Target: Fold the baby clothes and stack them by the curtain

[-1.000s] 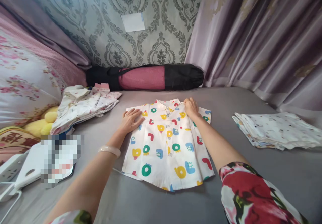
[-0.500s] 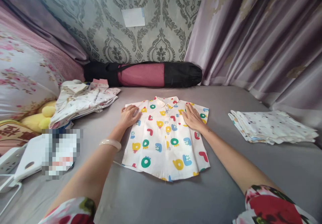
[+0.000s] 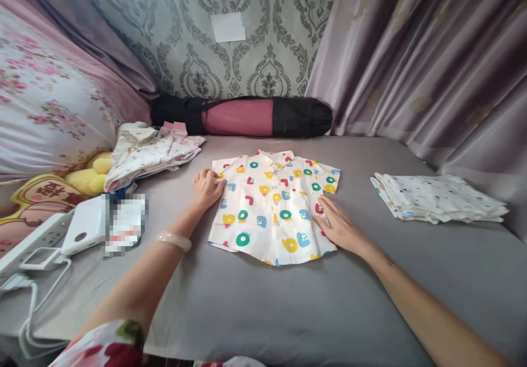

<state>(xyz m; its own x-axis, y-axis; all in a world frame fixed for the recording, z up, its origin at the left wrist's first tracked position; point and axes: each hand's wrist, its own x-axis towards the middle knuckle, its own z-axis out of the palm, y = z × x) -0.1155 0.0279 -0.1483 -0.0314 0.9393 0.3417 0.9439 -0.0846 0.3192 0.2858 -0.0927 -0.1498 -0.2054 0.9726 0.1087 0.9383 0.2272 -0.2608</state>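
Observation:
A small short-sleeved button shirt (image 3: 269, 207), white with coloured letter prints, lies spread flat, collar away from me. At its left sleeve edge, my left hand (image 3: 207, 188) has its fingers curled in, closed on the cloth; the fingertips are partly hidden. My right hand (image 3: 337, 223) rests along the right side seam below the sleeve, fingers stretched out and thumb apart, touching the fabric without gripping it.
On the grey sheet (image 3: 263, 306), folded clothes lie at right (image 3: 440, 196) and at left (image 3: 156, 150). Near the left edge are a power strip (image 3: 39, 240), a white charger (image 3: 84, 227) with cables and a blurred-out object (image 3: 125, 224). A rolled black-and-pink bag (image 3: 239, 117) lies along the wall.
My right hand has slid from the right sleeve area down to the side seam. My left hand stays by the left sleeve, its fingers more curled. The view has shifted slightly.

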